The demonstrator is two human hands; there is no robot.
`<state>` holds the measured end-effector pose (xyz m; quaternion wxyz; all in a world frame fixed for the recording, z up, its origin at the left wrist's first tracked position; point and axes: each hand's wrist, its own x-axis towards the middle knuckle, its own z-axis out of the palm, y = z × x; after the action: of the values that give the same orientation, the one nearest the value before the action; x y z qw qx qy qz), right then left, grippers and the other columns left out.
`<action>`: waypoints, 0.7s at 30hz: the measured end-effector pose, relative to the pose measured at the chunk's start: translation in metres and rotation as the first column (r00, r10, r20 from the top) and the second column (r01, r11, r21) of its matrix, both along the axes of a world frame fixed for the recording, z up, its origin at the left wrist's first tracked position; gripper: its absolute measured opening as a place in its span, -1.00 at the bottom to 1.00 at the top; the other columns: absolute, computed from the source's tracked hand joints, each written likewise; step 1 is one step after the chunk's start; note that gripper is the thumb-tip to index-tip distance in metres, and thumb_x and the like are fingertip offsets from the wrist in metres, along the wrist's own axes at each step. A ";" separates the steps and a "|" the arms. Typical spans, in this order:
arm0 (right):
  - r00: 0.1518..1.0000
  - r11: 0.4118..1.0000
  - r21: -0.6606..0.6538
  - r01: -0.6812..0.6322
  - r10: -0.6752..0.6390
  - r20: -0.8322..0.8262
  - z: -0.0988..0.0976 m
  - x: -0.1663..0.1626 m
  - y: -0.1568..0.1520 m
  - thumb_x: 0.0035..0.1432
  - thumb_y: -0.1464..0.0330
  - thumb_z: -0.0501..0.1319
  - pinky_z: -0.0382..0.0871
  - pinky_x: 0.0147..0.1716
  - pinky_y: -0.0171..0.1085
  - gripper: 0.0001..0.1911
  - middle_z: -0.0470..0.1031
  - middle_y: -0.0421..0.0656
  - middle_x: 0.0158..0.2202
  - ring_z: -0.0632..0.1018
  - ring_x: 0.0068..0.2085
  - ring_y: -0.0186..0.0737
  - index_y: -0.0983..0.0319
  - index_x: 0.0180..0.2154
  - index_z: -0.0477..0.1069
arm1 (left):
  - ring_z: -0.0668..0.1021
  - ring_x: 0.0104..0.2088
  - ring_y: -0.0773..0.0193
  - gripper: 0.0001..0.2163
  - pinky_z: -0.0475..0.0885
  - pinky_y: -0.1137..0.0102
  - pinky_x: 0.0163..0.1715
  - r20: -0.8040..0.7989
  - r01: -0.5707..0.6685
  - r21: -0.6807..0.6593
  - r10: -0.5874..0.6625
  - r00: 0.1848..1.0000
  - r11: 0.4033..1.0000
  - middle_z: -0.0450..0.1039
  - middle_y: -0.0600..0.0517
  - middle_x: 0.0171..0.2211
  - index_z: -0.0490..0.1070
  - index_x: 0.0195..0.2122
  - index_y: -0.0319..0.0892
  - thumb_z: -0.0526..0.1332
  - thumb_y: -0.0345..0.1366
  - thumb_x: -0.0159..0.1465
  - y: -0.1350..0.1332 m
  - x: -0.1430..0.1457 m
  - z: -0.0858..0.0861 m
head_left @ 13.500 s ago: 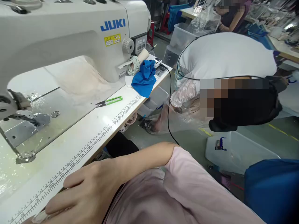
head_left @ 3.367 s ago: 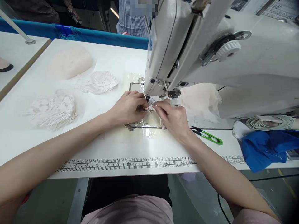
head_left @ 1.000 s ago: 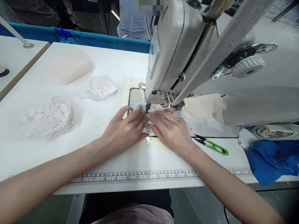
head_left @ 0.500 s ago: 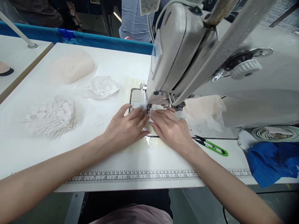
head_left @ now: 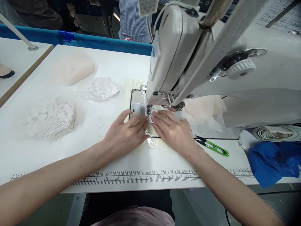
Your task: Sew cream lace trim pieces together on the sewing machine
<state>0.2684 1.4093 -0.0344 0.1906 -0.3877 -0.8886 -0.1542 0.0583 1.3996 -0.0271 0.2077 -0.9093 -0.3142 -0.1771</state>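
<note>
Your left hand (head_left: 128, 132) and right hand (head_left: 175, 131) lie palm-down, loosely spread — apparently to steady the thin white openwork lace (head_left: 150, 119) flat beneath the bulky white metal sewing machine (head_left: 172, 51).

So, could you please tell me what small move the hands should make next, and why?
I'd probably ease the white lace gently forward: the left hand and right hand flank it, close to the presser foot.

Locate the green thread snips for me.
In the head view, the green-handled thread snips lie right of centre on the white sewing table, between the right hand and the crumpled blue cloth.
</note>
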 end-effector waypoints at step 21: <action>0.998 0.997 0.049 -0.053 0.054 -0.016 -0.001 0.001 0.001 0.33 0.35 0.16 0.34 0.02 -0.09 -0.78 0.60 -0.20 -0.04 0.57 -0.13 -0.18 0.26 -0.10 0.53 | 0.56 -0.04 0.19 -0.78 0.32 0.18 -0.03 0.020 -0.014 -0.032 0.015 1.000 0.999 0.59 0.00 -0.07 0.47 -0.07 -0.20 0.08 -0.25 0.44 0.009 -0.001 0.006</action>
<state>0.2692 1.4102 -0.0357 0.2118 -0.3603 -0.8929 -0.1673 0.0570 1.4084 -0.0208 0.1913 -0.9083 -0.3257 -0.1798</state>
